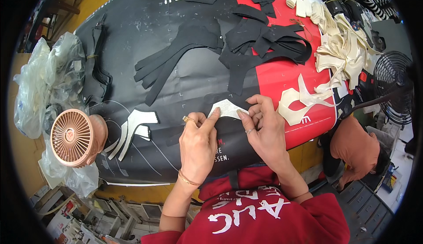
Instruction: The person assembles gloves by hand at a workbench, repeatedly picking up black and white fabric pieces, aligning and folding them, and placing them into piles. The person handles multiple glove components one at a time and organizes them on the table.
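White cloth pc. (226, 108) is held over near ctr. of table mat (200, 83): its left end is pinched narrow by left hand (199, 145), its right end is held under thumb of right hand (268, 131), w/ other fingers half curled. Black cloth pcs. (185, 50) are spread on far side. Cream cloth pcs. (294, 112) are laid at right; white cut pcs. (137, 122) are bunched at left, btwn. pink fan (72, 137) & left hand.

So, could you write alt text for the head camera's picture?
A person's left hand and right hand touch a white cut piece over a black-and-red surface. Dark cut pieces lie beyond it, cream pieces to the right, and a pink fan stands at the left.
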Motion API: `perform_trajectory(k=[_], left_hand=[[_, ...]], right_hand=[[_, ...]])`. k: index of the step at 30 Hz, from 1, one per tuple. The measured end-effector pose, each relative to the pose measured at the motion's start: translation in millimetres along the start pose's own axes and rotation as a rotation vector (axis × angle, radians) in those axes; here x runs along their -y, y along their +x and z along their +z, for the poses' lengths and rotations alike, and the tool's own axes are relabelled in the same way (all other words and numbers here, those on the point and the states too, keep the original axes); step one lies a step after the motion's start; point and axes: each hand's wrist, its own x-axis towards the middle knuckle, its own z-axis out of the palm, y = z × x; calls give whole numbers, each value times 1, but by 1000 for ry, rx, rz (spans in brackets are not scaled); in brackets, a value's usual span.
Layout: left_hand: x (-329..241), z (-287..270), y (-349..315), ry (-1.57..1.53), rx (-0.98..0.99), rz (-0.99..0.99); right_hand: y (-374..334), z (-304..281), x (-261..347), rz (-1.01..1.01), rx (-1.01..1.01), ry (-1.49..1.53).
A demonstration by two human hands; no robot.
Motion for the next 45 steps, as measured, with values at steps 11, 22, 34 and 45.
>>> perform_trajectory(k=[11,22,34,45], left_hand=[[0,2,-2,-36,-35,-17],[2,5,-1,-40,-68,23],[16,-16,-10,-353,-31,-150],[39,-35,-36,-487,-242,-523]], right_hand=[[-4,6,-4,-92,-84,-127],[-23,-2,-21,-431,-133,-776],[-15,13,-8,-525,401,-633],[-17,13,-3,-503,401,-665]])
